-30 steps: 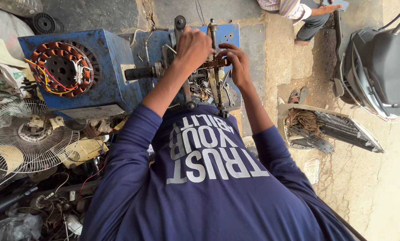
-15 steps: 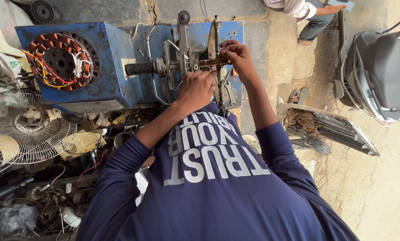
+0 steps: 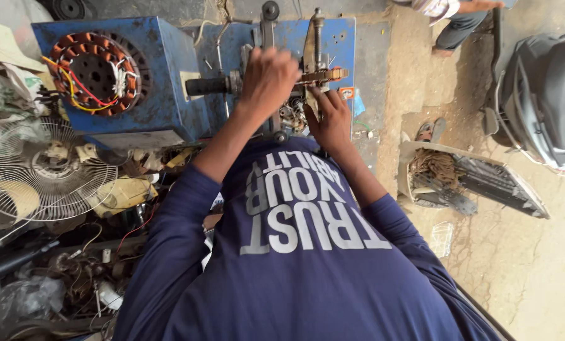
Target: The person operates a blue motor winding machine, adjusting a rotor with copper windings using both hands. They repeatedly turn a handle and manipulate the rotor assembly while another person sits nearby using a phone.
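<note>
Your left hand (image 3: 268,79) is closed around the upright metal lever (image 3: 270,38) of the blue coil-winding machine (image 3: 188,95), which sits at twelve o'clock from your chest. Your right hand (image 3: 330,119), just at three o'clock of the left, rests with fingers loosely curled against the brass-coloured winding former (image 3: 320,76); whether it pinches anything, I cannot tell. At nine o'clock of your left hand, a round copper-wound stator (image 3: 93,72) lies on the machine's blue box. A white wire fan guard (image 3: 39,167) sits at eight o'clock.
</note>
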